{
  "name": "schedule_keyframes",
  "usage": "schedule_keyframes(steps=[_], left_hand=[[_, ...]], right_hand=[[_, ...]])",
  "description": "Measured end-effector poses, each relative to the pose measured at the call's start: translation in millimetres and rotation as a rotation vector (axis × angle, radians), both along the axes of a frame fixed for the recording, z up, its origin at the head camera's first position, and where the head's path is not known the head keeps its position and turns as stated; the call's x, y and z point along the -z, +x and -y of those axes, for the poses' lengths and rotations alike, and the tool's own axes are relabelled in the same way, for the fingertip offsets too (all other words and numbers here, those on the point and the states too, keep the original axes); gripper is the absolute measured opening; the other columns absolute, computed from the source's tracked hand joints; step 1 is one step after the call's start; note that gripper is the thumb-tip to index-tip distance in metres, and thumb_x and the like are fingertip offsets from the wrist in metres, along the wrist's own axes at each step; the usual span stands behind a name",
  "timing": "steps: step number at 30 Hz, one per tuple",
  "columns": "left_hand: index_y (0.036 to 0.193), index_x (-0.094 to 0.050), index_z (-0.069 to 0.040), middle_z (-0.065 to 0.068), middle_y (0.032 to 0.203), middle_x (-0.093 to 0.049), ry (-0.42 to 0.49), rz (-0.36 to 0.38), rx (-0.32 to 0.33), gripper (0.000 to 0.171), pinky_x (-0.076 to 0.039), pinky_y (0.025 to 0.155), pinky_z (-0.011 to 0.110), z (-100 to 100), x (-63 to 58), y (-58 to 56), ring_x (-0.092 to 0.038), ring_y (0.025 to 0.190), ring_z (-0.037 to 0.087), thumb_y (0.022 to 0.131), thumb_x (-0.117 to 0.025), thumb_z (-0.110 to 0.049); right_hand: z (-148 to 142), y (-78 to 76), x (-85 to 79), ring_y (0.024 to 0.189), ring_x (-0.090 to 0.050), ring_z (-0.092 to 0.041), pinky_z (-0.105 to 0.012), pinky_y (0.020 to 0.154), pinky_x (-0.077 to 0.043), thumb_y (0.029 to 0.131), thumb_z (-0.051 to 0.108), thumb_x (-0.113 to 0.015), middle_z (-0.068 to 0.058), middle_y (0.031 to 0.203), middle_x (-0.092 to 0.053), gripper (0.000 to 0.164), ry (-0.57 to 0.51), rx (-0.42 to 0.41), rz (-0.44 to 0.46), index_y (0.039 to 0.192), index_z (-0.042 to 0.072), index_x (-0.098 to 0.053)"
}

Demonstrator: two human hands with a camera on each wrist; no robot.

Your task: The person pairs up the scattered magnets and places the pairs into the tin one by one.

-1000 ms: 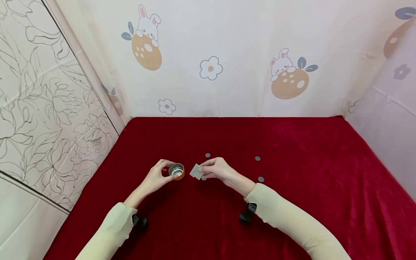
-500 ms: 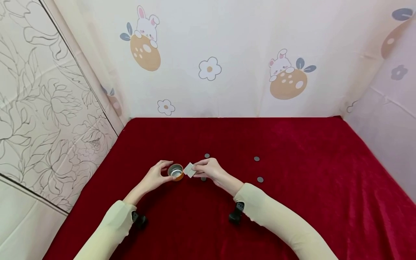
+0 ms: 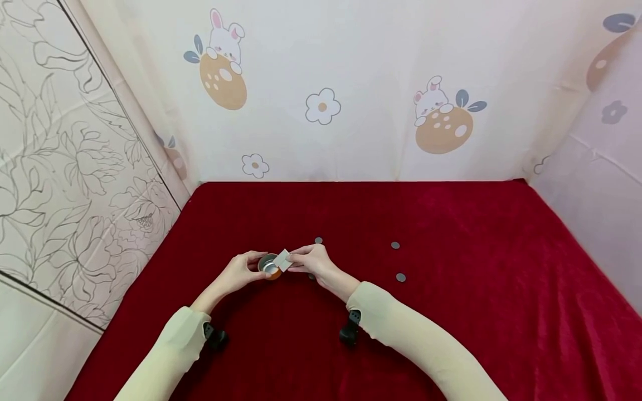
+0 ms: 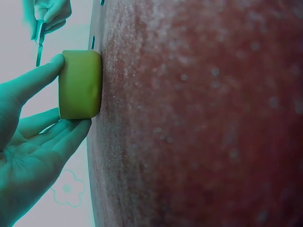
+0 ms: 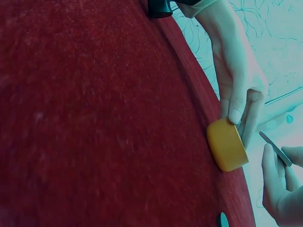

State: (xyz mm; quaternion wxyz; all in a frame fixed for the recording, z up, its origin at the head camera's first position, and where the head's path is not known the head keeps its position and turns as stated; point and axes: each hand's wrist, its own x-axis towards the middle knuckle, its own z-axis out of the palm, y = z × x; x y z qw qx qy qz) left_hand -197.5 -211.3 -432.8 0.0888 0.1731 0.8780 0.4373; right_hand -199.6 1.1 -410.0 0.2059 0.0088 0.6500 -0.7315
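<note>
A small round tin, orange outside and silvery inside, stands with its open top up on the red cloth. My left hand grips it from the left, thumb on the near side and fingers on the far side. In the right wrist view the tin's wall is plain yellow-orange. Between thumb and fingers, my right hand pinches a small flat light-grey piece with a line across it. That piece overlaps the tin's right rim in the head view. Side-on, the piece looks thin and is held above the tin.
Grey flat discs lie apart on the red cloth: one disc beyond my right hand, one partly hidden by it, and two farther right, a disc and a nearer disc. A patterned curtain hangs behind the table.
My right hand has moved left with the flat piece, from a gap beside the tin to over its right rim. The left hand and the tin have stayed in place.
</note>
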Motion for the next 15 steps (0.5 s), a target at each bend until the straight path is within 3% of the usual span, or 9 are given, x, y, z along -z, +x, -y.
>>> schedule_keyframes(steps=[5,12,15], left_hand=[[0.121,-0.050,0.006,0.021,0.116,-0.053,0.020,-0.007,0.020,0.055,-0.048,0.079,0.036,0,-2.3,0.0,-0.056,0.102,0.030,0.075,-0.071,-0.016],[0.118,-0.048,0.013,0.028,0.114,-0.051,0.033,0.003,0.044,0.050,-0.047,0.078,0.040,-8,-29.3,11.9,-0.054,0.101,0.037,0.076,-0.068,-0.004],[0.118,-0.048,0.012,0.027,0.114,-0.051,0.037,0.018,0.044,0.049,-0.047,0.080,0.041,-9,-33.1,13.8,-0.054,0.101,0.037,0.076,-0.068,-0.004]], right_hand=[[8,-2.0,4.4,0.081,-0.064,-0.026,-0.030,0.069,-0.051,0.081,-0.001,-0.060,-0.025,0.100,-0.060,0.026,0.006,0.043,0.025,0.103,-0.013,-0.059],[17,-7.7,12.2,0.073,-0.065,-0.023,-0.030,0.066,-0.051,0.080,-0.002,-0.060,-0.025,0.096,-0.061,0.023,0.007,0.114,0.053,0.099,-0.014,-0.061],[19,-9.6,15.6,0.065,-0.065,-0.019,-0.030,0.066,-0.051,0.080,-0.003,-0.060,-0.025,0.093,-0.062,0.020,0.008,0.125,0.055,0.097,-0.014,-0.061]])
